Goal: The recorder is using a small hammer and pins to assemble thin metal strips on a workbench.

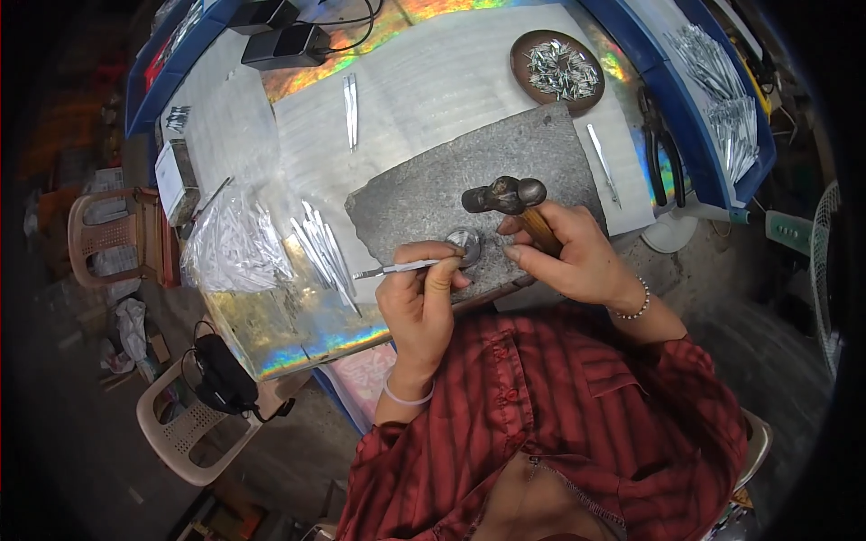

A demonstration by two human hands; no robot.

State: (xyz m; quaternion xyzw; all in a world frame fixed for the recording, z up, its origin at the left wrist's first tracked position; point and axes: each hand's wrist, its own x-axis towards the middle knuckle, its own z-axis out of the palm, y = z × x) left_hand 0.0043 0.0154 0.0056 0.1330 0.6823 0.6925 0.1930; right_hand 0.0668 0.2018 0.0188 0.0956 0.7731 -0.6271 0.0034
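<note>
My left hand (418, 302) pinches a slim silver metal rod (397, 268) with a narrowed outer end. Its inner end lies over a small round metal block (464, 242) on a grey stone slab (406, 203); my fingers partly cover that end. In my right hand (577, 257) is a ball-peen hammer (505, 194), gripped by its wooden handle. The hammer's head is just beyond the round block, apart from the rod. Left of the slab lies a bunch of similar slim silver rods (320, 248).
A brown bowl (519, 68) of small metal pieces stands behind the slab. Black-handled pliers (663, 153) lie right, beside a blue bin (713, 171) of bagged silver pieces. Clear plastic bags (236, 243) lie left, near a small box (177, 180). Black adapters (284, 45) sit at the back.
</note>
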